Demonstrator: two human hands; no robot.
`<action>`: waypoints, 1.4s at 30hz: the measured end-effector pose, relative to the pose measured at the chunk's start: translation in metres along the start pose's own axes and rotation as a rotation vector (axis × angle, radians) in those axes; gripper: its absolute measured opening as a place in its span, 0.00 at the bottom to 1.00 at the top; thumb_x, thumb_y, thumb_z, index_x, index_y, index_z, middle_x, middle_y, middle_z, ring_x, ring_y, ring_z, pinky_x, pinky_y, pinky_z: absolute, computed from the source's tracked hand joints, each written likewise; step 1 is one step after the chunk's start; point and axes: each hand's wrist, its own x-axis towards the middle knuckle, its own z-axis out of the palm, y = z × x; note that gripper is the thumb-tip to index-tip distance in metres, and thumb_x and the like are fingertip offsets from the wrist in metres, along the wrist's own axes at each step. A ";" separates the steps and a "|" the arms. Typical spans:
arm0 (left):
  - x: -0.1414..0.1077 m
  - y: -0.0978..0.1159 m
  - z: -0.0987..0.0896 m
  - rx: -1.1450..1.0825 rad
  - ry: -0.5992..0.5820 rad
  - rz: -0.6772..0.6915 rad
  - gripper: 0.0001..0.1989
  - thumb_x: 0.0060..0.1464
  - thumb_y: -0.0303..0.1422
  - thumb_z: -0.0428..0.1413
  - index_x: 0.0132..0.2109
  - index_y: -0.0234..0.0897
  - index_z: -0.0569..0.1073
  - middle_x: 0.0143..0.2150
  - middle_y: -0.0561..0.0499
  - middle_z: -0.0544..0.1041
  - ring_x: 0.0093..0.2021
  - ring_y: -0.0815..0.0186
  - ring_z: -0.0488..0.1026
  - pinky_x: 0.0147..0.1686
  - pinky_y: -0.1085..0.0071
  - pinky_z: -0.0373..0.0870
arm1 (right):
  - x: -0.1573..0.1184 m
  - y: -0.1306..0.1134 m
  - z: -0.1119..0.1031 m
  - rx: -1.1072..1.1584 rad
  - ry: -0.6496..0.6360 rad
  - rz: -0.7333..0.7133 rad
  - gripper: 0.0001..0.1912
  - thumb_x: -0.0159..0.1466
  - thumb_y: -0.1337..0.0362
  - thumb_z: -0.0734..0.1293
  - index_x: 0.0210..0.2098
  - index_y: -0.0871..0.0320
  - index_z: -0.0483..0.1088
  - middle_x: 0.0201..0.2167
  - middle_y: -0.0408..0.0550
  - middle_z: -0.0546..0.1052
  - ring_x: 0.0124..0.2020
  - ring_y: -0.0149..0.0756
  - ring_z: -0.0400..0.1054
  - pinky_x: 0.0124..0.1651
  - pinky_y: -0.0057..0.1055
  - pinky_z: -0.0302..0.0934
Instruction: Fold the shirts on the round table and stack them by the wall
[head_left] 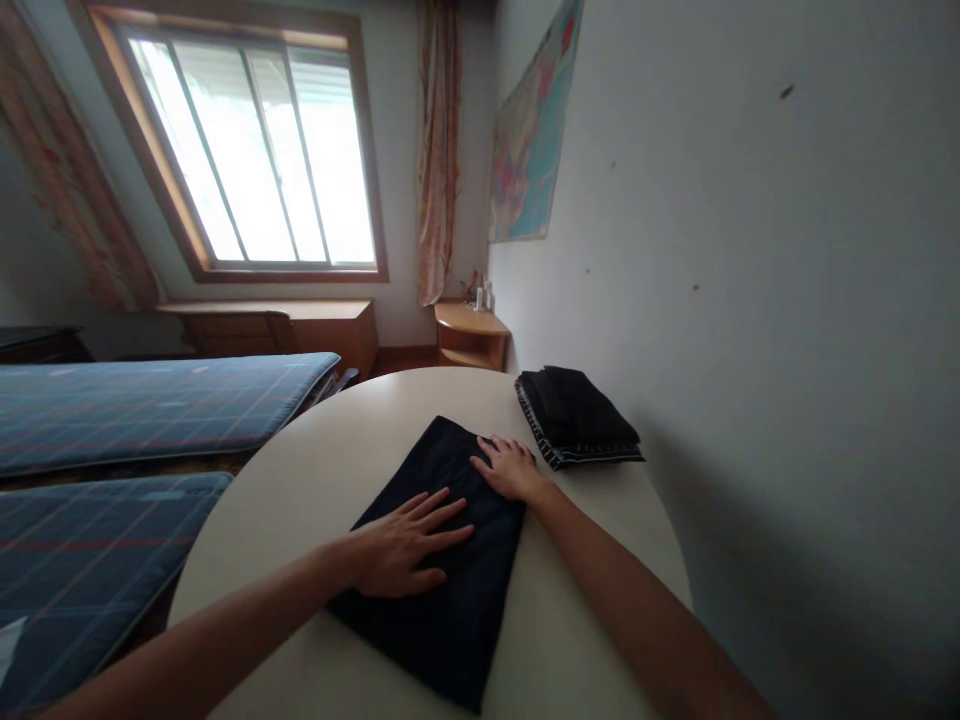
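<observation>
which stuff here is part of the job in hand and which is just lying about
Part of the job:
dark navy cloth, under both the left hand and right hand
round table, beneath it
folded black pile, probably; untouched, on the same table

Just around:
plaid mattresses
wall map
corner shelf

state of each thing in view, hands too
dark cloth: flat on the table, under both hands
left hand: open, fingers spread, palm down
right hand: open, palm down, near the cloth's far right corner
black fabric pile: folded, stacked
curtains: drawn aside
window: glare, cannot tell if shut
map: hung on the wall
</observation>
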 end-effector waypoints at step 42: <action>0.071 -0.029 0.003 -0.020 0.200 -0.934 0.38 0.61 0.55 0.40 0.72 0.42 0.54 0.75 0.40 0.46 0.71 0.34 0.41 0.63 0.34 0.44 | -0.022 -0.002 0.013 0.067 0.034 0.130 0.36 0.69 0.39 0.51 0.71 0.47 0.51 0.74 0.52 0.42 0.72 0.56 0.39 0.69 0.48 0.34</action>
